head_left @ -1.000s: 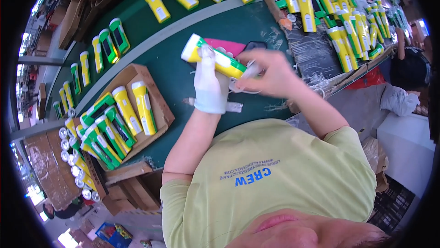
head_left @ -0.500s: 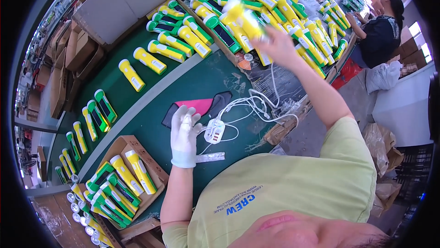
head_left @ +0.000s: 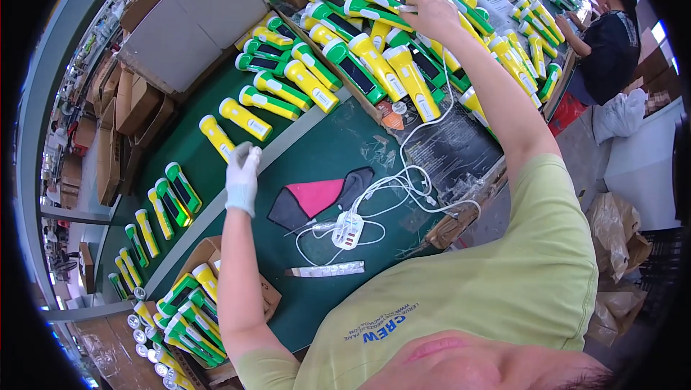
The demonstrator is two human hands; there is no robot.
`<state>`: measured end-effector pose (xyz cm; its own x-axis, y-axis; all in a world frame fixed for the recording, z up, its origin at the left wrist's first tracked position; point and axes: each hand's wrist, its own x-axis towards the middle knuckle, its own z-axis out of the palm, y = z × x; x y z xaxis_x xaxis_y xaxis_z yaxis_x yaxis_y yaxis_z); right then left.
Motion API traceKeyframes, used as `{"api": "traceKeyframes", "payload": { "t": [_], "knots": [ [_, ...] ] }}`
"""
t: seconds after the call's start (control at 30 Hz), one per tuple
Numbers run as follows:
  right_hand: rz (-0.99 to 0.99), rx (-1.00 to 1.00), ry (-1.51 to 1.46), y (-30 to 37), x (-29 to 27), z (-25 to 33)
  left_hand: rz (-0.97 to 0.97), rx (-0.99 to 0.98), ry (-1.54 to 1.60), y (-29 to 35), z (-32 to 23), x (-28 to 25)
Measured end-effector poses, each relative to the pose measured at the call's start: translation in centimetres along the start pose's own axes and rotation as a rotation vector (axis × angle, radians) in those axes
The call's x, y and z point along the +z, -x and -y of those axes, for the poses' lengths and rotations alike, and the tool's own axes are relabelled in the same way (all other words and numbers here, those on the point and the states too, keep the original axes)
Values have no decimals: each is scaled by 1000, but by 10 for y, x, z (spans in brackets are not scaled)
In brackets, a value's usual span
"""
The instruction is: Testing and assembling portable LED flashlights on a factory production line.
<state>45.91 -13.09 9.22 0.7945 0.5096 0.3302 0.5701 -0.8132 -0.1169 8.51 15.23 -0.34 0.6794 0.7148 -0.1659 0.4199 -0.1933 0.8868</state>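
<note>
My left hand (head_left: 242, 176), in a white glove, is at the lower end of a yellow flashlight (head_left: 215, 136) with a white head, lying on the green belt. Its curled fingers close on that end and hide it. Over the heap of yellow and green flashlights (head_left: 353, 69) my bare right hand (head_left: 436, 17) bends its fingers round a small white piece, which looks like the end of a white cable (head_left: 404, 146). That cable runs up from a white multi-port charger (head_left: 348, 231). Just below the right hand, a yellow flashlight (head_left: 416, 86) lies on the heap's near edge.
More flashlights lie along the curved belt (head_left: 194, 228). A cardboard box (head_left: 269, 296) at lower left holds several others. A pink and grey cloth (head_left: 317, 197) and a silvery strip (head_left: 327, 270) rest on the green table. At far right, a person (head_left: 608, 37) works beside another heap.
My left hand has moved up and left from near the charger to the belt flashlight. The right hand has let go of a yellow flashlight and moved farther over the heap. The view has shifted slightly.
</note>
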Motion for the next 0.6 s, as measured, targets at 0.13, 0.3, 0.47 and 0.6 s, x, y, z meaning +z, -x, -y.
{"api": "traceKeyframes", "payload": {
  "t": [0.13,0.3,0.47,0.6],
  "knots": [
    [-66,-11,16,1,23,-12,-256,228,-775,-52,5,2],
    [41,56,3,0,15,2,-350,0,-914,-79,9,16],
    [155,116,-250,9,19,2,-554,-95,-631,-91,39,-11],
    [101,142,-170,22,35,-12,-406,-226,1000,-89,37,-23]
  ]
}}
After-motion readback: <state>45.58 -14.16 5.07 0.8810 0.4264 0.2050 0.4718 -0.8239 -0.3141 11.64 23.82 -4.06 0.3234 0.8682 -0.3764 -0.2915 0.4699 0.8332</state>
